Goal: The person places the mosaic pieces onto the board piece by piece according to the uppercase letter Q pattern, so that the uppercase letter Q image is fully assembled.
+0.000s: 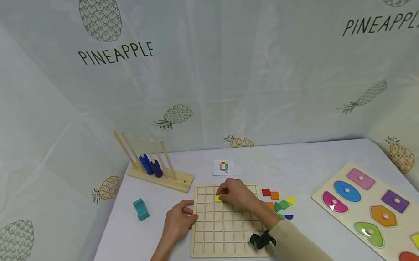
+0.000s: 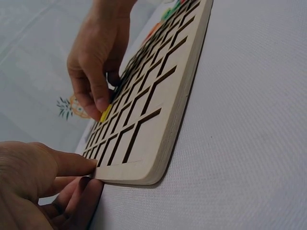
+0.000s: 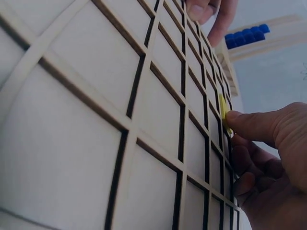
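Observation:
A wooden grid board (image 1: 218,229) lies flat on the white table. The right hand (image 1: 237,194) pinches a yellow piece (image 1: 217,198) between thumb and fingers at the board's upper rows; in the right wrist view the yellow piece (image 3: 223,111) touches the grid under the thumb. At the board's left edge rests the left hand (image 1: 178,221), its fingertips on the rim, as the left wrist view shows with the hand (image 2: 36,179) at a corner of the board (image 2: 160,148).
Red (image 1: 266,192), orange, green, yellow and blue pieces lie right of the board. A pattern card (image 1: 223,168) is behind it. A peg stand (image 1: 165,180) and teal block (image 1: 141,209) are at left, a shape puzzle board (image 1: 390,215) at right.

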A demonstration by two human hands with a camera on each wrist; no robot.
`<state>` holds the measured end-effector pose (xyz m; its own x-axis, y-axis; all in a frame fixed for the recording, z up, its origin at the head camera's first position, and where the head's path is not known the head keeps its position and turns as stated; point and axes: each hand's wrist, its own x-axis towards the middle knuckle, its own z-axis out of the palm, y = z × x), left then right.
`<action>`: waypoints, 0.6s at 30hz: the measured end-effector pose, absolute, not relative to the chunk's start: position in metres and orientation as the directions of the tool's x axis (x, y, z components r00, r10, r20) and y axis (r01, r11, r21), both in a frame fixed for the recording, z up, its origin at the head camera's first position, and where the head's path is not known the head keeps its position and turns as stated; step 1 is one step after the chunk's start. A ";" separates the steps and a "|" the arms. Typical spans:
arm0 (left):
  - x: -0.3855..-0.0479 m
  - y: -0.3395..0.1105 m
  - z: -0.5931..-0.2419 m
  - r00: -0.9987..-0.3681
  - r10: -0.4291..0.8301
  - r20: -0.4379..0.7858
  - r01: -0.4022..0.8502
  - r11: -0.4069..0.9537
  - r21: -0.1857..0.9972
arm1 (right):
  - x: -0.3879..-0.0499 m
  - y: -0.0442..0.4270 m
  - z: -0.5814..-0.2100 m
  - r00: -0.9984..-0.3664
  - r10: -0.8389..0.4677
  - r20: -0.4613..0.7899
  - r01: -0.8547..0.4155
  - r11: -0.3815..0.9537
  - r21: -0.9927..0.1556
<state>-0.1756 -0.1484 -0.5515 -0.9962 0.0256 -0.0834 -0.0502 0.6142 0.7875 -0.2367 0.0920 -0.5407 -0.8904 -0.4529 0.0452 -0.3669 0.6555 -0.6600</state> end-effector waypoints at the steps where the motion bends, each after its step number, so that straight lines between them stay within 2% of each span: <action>1: -0.176 -0.148 -0.551 -0.996 0.025 -0.084 -0.051 0.614 0.787 | -0.237 0.092 -0.541 -0.890 -0.453 0.045 -0.367 0.655 -0.661; 18: -0.177 -0.148 -0.552 -0.996 0.019 -0.089 -0.057 0.629 0.776 | -0.235 0.097 -0.540 -0.896 -0.437 0.076 -0.372 0.648 -0.665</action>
<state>-0.1766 -0.1483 -0.5520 -0.9959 0.0190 -0.0886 -0.0570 0.6286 0.7757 -0.2346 0.0969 -0.5401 -0.8965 -0.4366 0.0761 -0.3719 0.6479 -0.6648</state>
